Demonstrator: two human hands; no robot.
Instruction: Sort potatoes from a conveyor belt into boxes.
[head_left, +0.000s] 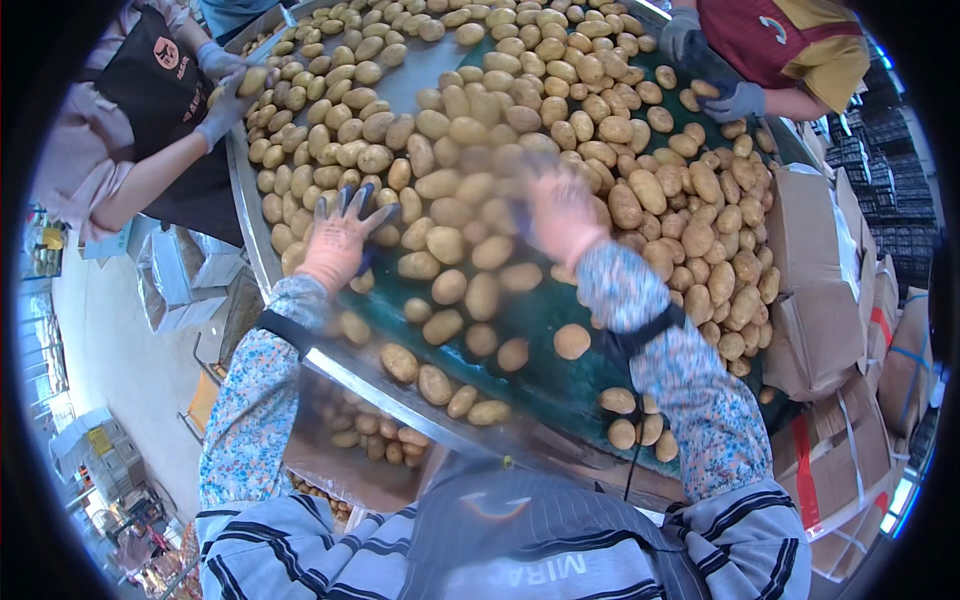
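Potatoes (480, 296) cover much of a sorting table with a green surface (540, 367) in front of me. My left hand (337, 240), in a pink glove with dark fingertips, lies palm down with fingers spread among potatoes near the table's left edge. No potato is gripped in it. My right hand (559, 206), gloved alike, reaches over the potatoes right of the middle. It is blurred by motion, and its fingers and whatever they touch are unclear. Several potatoes (435, 386) rest along the near metal rim (390, 405).
Two people in gloves work opposite; one person's hand (225, 112) holds a potato at left, another's hand (735, 103) touches potatoes at right. Cardboard boxes (817, 337) flank the right side. A box of potatoes (375, 439) stands below the near rim. A white carton (180, 277) stands left.
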